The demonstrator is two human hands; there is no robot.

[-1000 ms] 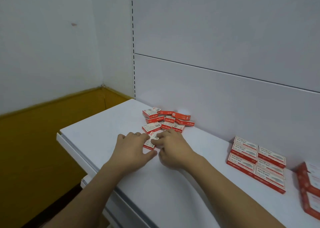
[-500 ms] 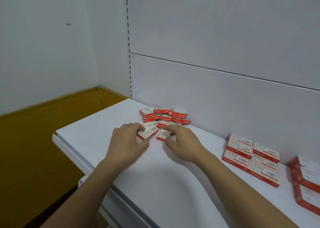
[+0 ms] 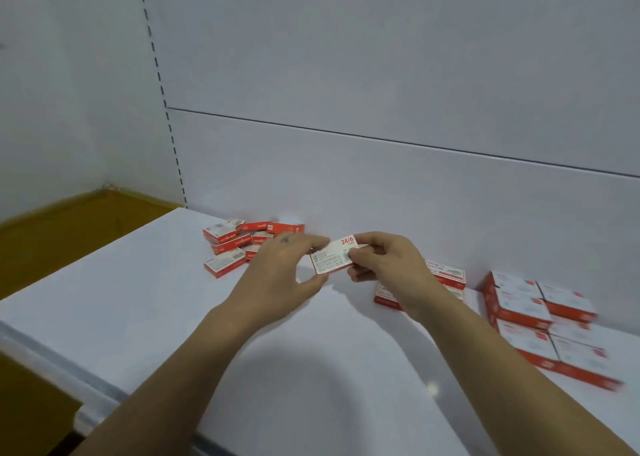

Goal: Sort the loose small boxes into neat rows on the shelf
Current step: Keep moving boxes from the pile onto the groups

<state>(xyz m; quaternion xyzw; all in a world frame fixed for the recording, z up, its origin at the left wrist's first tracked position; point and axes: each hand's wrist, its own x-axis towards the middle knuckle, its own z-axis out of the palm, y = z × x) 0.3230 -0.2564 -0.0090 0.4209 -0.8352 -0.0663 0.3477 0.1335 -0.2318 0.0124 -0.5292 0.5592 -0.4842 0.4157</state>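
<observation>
Lifted off the shelf (image 3: 138, 299) since before, one small box (image 3: 334, 256) is pinched between left hand (image 3: 280, 275) and right hand (image 3: 388, 265); loose pile (image 3: 239, 244) behind, neat rows (image 3: 540, 320) rightward, partly hidden.

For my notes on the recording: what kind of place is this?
Probably a shop or stockroom: a white display shelf with a slotted upright, holding many identical red-and-white small boxes, some in neat rows.

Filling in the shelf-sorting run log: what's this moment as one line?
left hand: pinches left end of held box | right hand: pinches its right end | loose pile: back left of shelf | neat rows: right
</observation>
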